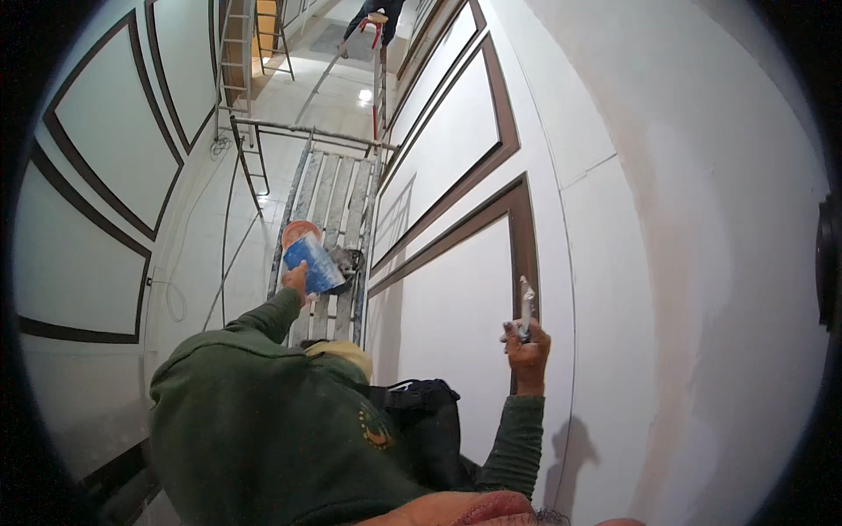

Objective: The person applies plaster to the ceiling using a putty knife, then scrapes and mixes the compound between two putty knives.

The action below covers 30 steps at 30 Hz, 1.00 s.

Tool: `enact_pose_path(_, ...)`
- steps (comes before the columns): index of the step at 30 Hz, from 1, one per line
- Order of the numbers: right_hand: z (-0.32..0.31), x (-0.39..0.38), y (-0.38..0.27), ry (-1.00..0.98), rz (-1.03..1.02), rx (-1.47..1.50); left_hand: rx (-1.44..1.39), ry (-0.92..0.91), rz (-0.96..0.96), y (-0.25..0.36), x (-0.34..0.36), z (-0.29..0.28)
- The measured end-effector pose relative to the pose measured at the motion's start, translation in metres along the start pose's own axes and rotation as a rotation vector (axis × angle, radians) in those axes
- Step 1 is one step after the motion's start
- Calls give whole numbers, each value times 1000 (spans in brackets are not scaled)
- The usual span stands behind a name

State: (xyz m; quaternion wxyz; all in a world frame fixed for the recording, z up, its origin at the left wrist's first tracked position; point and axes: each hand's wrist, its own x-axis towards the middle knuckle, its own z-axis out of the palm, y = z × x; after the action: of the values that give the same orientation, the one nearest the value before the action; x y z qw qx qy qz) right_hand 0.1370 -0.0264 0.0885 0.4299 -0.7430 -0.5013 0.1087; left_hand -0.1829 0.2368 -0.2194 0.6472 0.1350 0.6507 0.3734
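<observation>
My left hand (296, 279) is closed around the edge of a flat blue board (316, 265) smeared with white compound. The board is over the scaffold planks and partly covers an orange bucket (301, 230). On the right, my right hand (527, 352) grips a putty knife (527, 302) with its blade up, coated in white filler. The knife is close to the brown moulding (524, 228) on the white wall (456, 333). Whether the blade touches the wall, I cannot tell. Part of the knife's handle is hidden by my fingers.
A narrow scaffold platform of worn slats (333, 193) runs ahead below me. A grey, crumpled bundle (349, 259) lies beside the bucket. Ladders (235, 61) stand at the far left. Farther ahead, another person (390, 19) is by a stepladder (379, 88). A cable (180, 302) trails at left.
</observation>
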Motion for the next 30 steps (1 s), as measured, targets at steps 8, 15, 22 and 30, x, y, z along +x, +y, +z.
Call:
enact_pose_path(8, 47, 5, 23, -82, 251, 30, -244, -324, -120, 2, 17, 1)
enact_pose_path(15, 82, -54, 42, -26, 470, 267, -242, -620, -326, 11, -87, 45)
enact_pose_path(22, 98, -64, 23, -22, 634, 475, -190, -827, -437, 9, -182, 62)
enact_pose_path(30, 115, -61, 10, 49, 603, 705, -148, -899, -548, 7, -225, 67)
